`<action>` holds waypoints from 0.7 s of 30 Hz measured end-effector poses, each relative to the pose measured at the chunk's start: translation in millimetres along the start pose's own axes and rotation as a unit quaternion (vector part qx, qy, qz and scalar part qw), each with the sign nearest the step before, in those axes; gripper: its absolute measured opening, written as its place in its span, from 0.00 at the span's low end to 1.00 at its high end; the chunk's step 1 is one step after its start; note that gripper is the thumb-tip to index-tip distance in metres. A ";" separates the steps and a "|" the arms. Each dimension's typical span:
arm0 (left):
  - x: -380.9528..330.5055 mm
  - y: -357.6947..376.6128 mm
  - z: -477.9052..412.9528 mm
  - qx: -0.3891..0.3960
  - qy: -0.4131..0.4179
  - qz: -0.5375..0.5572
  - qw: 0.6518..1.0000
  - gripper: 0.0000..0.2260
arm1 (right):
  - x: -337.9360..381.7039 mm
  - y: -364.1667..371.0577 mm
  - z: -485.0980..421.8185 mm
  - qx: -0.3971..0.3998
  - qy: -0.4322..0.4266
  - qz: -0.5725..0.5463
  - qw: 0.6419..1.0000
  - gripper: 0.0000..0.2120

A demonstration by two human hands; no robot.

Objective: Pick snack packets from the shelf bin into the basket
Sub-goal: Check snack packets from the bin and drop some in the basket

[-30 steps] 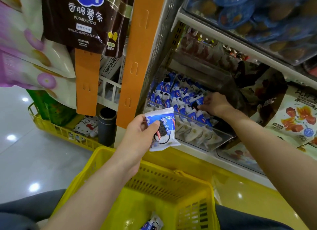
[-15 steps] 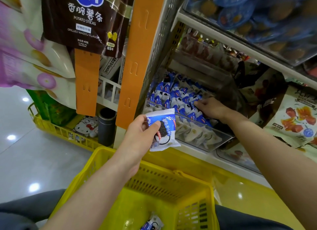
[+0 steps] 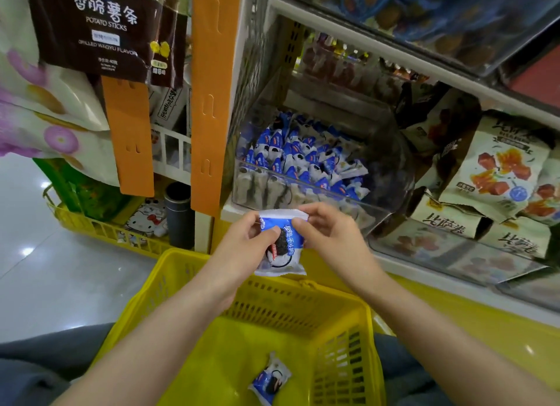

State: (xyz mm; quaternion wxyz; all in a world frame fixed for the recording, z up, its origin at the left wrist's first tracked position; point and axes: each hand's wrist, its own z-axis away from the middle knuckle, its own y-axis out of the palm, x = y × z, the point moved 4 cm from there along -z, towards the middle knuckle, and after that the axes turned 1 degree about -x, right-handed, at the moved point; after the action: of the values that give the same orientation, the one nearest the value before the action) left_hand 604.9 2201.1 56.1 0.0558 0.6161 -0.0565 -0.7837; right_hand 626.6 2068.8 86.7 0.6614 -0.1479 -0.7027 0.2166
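The left hand (image 3: 242, 248) pinches a blue-and-white snack packet (image 3: 281, 245) by its left side, thumb across the front, above the far rim of the yellow basket (image 3: 342, 360). The right hand (image 3: 330, 236) pinches its top right corner. Behind, the clear shelf bin (image 3: 378, 211) holds more packets; another packet (image 3: 269, 381) lies on the basket floor.

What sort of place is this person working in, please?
Probably a supermarket snack aisle: a shelf bin of blue packets, hanging potato-stick bags, and a yellow basket under the packet held by the left hand and right hand.
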 end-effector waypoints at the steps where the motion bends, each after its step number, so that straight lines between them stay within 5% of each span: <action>1: 3.4 1.4 0.5 0.002 -0.002 -0.010 1.000 0.04 | -5.3 0.2 1.2 0.004 0.032 -0.051 0.998 0.09; 4: 9.5 2.1 1.2 -0.006 0.010 -0.037 0.999 0.03 | -19.2 3.0 6.5 0.031 0.095 -0.156 0.983 0.11; 8: 11.5 -0.3 -1.0 -0.023 0.030 -0.071 0.997 0.08 | -31.6 6.4 11.5 0.046 0.104 -0.166 0.980 0.02; 12: 18.9 -1.2 -6.0 -0.041 -0.006 -0.060 0.997 0.12 | -28.4 2.3 10.5 -0.012 -0.043 0.019 0.999 0.09; 16: 23.6 -2.0 -9.6 -0.052 -0.029 -0.042 0.997 0.07 | -22.2 7.1 15.8 -0.021 -0.189 0.134 0.973 0.04; 21: 24.1 0.3 -9.2 -0.015 -0.031 0.002 0.999 0.07 | -33.5 1.8 10.6 -0.051 -0.026 -0.035 0.998 0.04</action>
State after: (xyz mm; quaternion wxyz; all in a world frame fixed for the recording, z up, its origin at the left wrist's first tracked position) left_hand 608.2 2196.8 30.9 0.0651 0.5904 -0.0473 -0.8031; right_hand 618.6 2052.6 56.4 0.6417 -0.1508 -0.7345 0.1608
